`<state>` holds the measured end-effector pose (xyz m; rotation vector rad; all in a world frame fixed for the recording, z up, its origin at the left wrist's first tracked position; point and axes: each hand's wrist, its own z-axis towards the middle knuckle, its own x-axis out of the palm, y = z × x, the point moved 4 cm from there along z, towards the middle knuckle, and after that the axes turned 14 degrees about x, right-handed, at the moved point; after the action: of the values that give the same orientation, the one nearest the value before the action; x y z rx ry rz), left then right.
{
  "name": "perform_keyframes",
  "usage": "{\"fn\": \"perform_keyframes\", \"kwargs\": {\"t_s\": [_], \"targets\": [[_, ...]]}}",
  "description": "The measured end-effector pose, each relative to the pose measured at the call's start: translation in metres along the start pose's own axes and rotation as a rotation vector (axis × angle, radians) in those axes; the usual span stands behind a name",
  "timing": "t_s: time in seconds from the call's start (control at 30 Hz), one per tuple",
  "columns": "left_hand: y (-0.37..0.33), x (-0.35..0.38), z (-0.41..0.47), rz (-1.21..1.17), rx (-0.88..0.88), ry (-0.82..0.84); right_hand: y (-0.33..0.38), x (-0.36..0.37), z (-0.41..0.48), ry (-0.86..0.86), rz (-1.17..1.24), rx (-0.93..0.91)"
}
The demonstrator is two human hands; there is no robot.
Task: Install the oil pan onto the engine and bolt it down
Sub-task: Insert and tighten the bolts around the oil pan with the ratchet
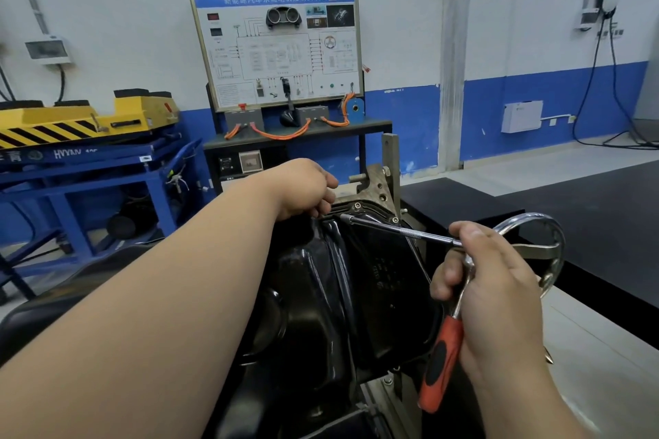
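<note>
The right hand (492, 281) grips a ratchet (442, 363) near its head, with the extension bar (396, 230) reaching a flange bolt (357, 205). The left hand (306, 189) curls at the far flange, its hold hidden. The oil pan (321, 289), glossy black and ribbed, sits on the engine (378, 189). It is likely stiff, fairly heavy and slick, so best held by the rim.
</note>
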<state>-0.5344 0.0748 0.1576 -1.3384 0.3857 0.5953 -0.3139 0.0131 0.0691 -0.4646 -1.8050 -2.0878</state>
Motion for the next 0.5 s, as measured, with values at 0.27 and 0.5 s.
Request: {"fn": "perform_keyframes", "kwargs": {"t_s": [0.27, 0.5], "targets": [[-0.001, -0.004, -0.003, -0.283, -0.105, -0.068, -0.001, -0.002, 0.001, 0.012, 0.009, 0.016], [0.009, 0.001, 0.001, -0.318, -0.236, -0.065, 0.000, -0.004, 0.001, 0.001, -0.004, 0.017]]}}
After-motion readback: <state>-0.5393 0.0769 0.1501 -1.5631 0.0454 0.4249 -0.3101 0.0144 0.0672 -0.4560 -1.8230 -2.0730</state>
